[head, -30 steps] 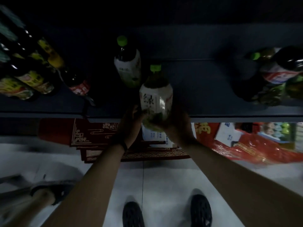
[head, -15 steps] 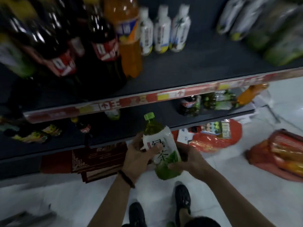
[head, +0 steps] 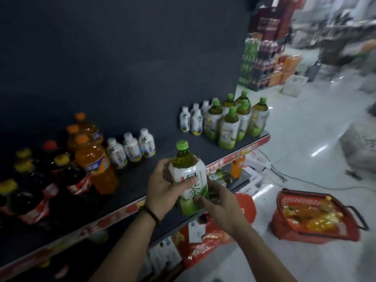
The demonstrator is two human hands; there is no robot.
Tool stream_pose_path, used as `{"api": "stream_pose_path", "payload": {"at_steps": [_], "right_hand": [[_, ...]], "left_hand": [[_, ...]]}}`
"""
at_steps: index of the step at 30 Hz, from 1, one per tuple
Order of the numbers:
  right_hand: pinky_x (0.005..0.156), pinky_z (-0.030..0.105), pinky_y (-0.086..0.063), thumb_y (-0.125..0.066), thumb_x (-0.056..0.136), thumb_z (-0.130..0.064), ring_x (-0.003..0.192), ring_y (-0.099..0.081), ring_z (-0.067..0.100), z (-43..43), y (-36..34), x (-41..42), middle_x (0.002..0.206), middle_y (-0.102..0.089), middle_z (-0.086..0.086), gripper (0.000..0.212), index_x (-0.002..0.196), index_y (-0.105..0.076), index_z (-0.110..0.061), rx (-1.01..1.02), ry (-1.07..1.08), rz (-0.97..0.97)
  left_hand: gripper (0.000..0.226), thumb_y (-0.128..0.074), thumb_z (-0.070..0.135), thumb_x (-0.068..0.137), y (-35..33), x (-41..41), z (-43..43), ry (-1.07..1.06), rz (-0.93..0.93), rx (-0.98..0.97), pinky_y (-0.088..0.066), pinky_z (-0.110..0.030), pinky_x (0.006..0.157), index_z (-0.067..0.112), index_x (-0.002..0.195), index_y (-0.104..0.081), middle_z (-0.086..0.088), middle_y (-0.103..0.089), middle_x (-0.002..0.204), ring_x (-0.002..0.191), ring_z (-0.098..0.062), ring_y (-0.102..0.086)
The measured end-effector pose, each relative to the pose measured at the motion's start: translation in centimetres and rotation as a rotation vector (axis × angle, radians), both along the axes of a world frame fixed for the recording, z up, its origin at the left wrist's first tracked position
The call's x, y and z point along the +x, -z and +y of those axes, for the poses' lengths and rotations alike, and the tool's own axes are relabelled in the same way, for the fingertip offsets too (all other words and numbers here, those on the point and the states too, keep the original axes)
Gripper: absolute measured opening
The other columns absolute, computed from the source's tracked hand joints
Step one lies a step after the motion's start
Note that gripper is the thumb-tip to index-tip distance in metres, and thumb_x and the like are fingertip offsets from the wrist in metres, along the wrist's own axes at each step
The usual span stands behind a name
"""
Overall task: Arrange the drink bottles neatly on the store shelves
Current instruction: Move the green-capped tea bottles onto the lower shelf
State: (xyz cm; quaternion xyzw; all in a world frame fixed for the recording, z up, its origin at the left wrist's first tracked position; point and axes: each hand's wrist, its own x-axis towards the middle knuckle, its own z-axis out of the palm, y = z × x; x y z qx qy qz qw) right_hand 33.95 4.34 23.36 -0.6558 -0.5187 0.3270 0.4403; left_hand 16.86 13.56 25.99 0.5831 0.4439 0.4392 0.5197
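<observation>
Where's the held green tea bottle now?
Head view, lower centre: the green tea bottle is gripped by the left hand and right hand over the shelf edge, right of the orange soda bottles.

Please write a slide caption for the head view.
Left hand and right hand hold a tea bottle at the shelf.

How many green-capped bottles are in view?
7. One bottle is gripped by the left hand and right hand; six form a cluster at the right end of the shelf. More may be hidden behind.
</observation>
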Motion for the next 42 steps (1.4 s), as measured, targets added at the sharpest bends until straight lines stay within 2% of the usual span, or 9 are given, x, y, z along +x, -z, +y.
{"api": "stream_pose_path", "payload": {"at_steps": [4, 8, 15, 17, 20, 23, 31, 38, 42], "right_hand": [[0.074, 0.017, -0.056, -0.075, 0.090, -0.052, 0.089, -0.067, -0.004, 4.6, 0.1, 4.8, 0.103, -0.071, -0.017, 0.036, 0.117, -0.062, -0.034, 0.014, 0.123, -0.059], [0.081, 0.039, -0.059, -0.076, 0.087, -0.056, 0.094, -0.066, 0.012, 10.0, 1.3, 10.0, 0.106, -0.065, -0.009, 0.047, 0.120, -0.058, -0.028, -0.037, 0.150, -0.094], [0.095, 0.029, -0.051, -0.073, 0.094, -0.032, 0.118, -0.061, 0.012, 17.8, 1.7, 15.8, 0.125, -0.062, -0.011, 0.058, 0.145, -0.046, -0.024, -0.084, -0.025, 0.048], [0.098, 0.033, -0.053, -0.072, 0.093, -0.030, 0.119, -0.062, 0.013, 19.2, 2.2, 16.7, 0.125, -0.061, -0.013, 0.061, 0.147, -0.044, -0.028, -0.106, -0.070, 0.045], [0.098, 0.042, -0.056, -0.072, 0.091, -0.030, 0.117, -0.064, 0.017, 20.3, 3.2, 17.3, 0.126, -0.065, -0.007, 0.062, 0.146, -0.045, -0.031, -0.127, -0.117, 0.035], [0.094, 0.032, -0.055, -0.070, 0.096, -0.021, 0.118, -0.064, 0.015, 20.9, 4.1, 17.0, 0.134, -0.064, -0.001, 0.065, 0.154, -0.040, -0.026, -0.168, -0.161, 0.077], [0.087, 0.025, -0.051, -0.072, 0.096, -0.020, 0.111, -0.067, 0.011, 20.6, 5.9, 15.5, 0.125, -0.070, -0.004, 0.052, 0.143, -0.051, -0.022, -0.163, -0.098, 0.105], [0.089, 0.030, -0.051, -0.069, 0.098, -0.022, 0.110, -0.067, 0.017, 19.0, 6.6, 11.9, 0.121, -0.072, -0.001, 0.037, 0.134, -0.063, -0.017, -0.179, -0.175, -0.035], [0.074, 0.023, -0.046, -0.067, 0.098, -0.025, 0.098, -0.065, 0.015, 16.5, 7.2, 7.6, 0.109, -0.071, -0.004, 0.025, 0.123, -0.068, -0.021, -0.201, -0.285, -0.104]], "left_hand": [[0.069, -0.102, 0.025, 0.056, -0.7, 6.3, 4.7, -0.063, 0.047, 0.034, -0.064, -0.052, 0.086, 0.027, 0.113, -0.064, 0.003, -0.079, 0.108, 0.100, -0.018, -0.077], [0.068, -0.103, 0.023, 0.058, -0.3, 12.4, 9.1, -0.134, 0.129, 0.050, -0.062, -0.031, 0.082, 0.031, 0.112, -0.062, 0.012, -0.076, 0.104, 0.093, 0.000, -0.073], [0.075, -0.099, 0.019, 0.066, 2.1, 19.9, 15.8, -0.209, 0.206, 0.027, -0.048, -0.004, 0.071, 0.031, 0.125, -0.054, 0.024, -0.062, 0.109, 0.094, 0.009, -0.062], [0.081, -0.099, 0.020, 0.066, 3.3, 21.0, 17.0, -0.270, 0.186, -0.018, -0.053, -0.011, 0.079, 0.029, 0.132, -0.053, 0.021, -0.063, 0.112, 0.101, -0.004, -0.066], [0.089, -0.097, 0.018, 0.067, 4.3, 21.8, 18.3, -0.299, 0.113, -0.108, -0.060, -0.038, 0.097, 0.031, 0.141, -0.050, 0.014, -0.065, 0.124, 0.116, -0.014, -0.066], [0.083, -0.085, 0.009, 0.074, 4.4, 22.3, 18.9, -0.295, 0.056, -0.147, -0.059, -0.048, 0.099, 0.032, 0.144, -0.047, 0.019, -0.062, 0.124, 0.116, -0.013, -0.065], [0.052, -0.073, 0.020, 0.092, 4.8, 18.0, 16.6, -0.165, 0.483, -0.132, -0.052, -0.037, 0.105, 0.028, 0.139, -0.052, 0.005, -0.063, 0.134, 0.122, -0.015, -0.060], [0.010, -0.067, 0.029, 0.099, 5.7, 9.5, 8.2, -0.032, 0.789, -0.075, -0.059, -0.030, 0.088, 0.036, 0.106, -0.068, 0.018, -0.072, 0.104, 0.095, 0.000, -0.066], [0.006, -0.062, 0.037, 0.102, 7.0, 3.5, 2.5, 0.032, 0.845, -0.166, -0.058, -0.029, 0.084, 0.039, 0.104, -0.068, 0.020, -0.069, 0.098, 0.089, 0.001, -0.064]]}}
